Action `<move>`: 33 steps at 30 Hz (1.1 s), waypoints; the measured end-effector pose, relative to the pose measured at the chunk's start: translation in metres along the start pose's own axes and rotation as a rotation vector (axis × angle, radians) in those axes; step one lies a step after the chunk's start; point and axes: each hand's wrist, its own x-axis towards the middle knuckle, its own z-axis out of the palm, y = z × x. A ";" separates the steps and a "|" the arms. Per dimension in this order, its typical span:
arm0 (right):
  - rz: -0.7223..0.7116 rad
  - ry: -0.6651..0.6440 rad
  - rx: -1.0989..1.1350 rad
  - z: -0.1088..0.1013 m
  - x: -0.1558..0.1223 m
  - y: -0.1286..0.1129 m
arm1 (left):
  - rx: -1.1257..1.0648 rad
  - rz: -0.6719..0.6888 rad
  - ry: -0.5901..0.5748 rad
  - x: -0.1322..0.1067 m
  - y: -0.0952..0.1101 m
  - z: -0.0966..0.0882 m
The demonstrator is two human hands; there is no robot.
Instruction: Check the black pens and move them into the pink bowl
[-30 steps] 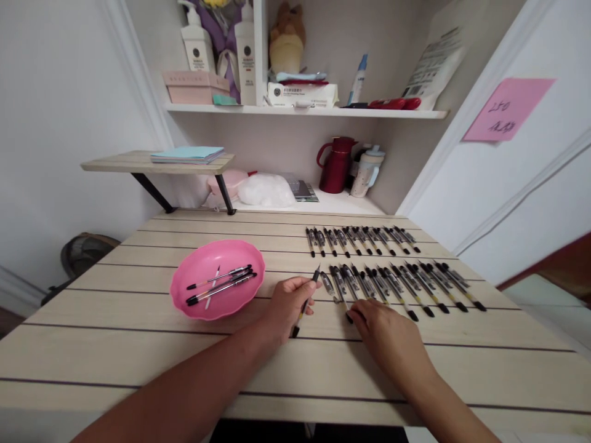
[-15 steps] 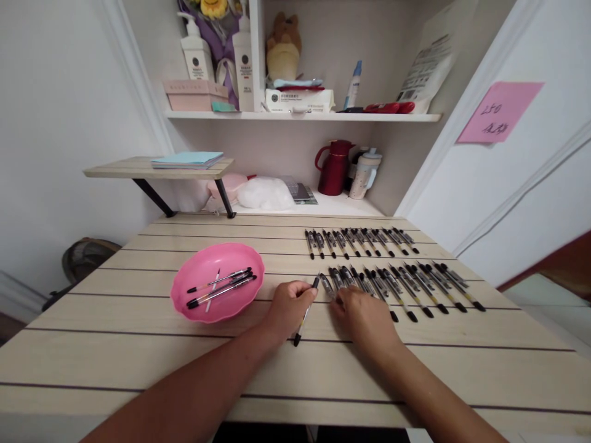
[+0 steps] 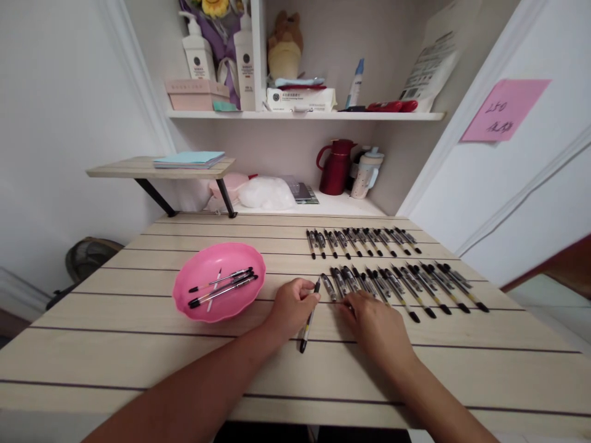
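Note:
My left hand pinches a pen with a clear barrel and dark ends. The pen tilts, its tip up by the thumb and its black end down near the tabletop. A loose pen cap lies just right of that tip. My right hand rests over the near row of pens, its fingers curled at the row's left part; what is under the fingertips is hidden. Left of both hands, a pink scalloped bowl holds several pens and a thin white refill.
A second row of pens lies farther back. A small wooden riser with coloured paper stands at the back left. A red jug and a pale cup stand under the shelf.
My right hand has slid a little right, away from the loose cap, which now shows fully. The pen in my left hand has shifted slightly right and down at its lower end.

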 end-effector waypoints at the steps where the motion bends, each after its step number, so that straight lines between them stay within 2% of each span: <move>1: -0.004 0.006 0.018 -0.001 -0.007 0.002 | 0.029 0.005 0.009 -0.001 0.000 0.000; 6: -0.032 0.019 0.135 0.003 -0.044 0.010 | 0.215 0.063 0.030 0.003 -0.003 0.001; 9: -0.022 0.017 0.206 0.009 -0.055 0.014 | 0.371 0.105 0.027 0.011 -0.003 0.002; 14: 0.004 0.026 0.336 0.012 -0.055 0.017 | 0.519 0.145 0.049 0.028 0.001 0.008; 20: -0.007 0.036 0.339 0.010 -0.056 0.017 | 0.634 0.174 0.070 0.048 0.005 0.021; 33: -0.019 0.061 0.352 0.017 -0.056 0.019 | 0.766 0.158 0.069 0.057 0.008 0.026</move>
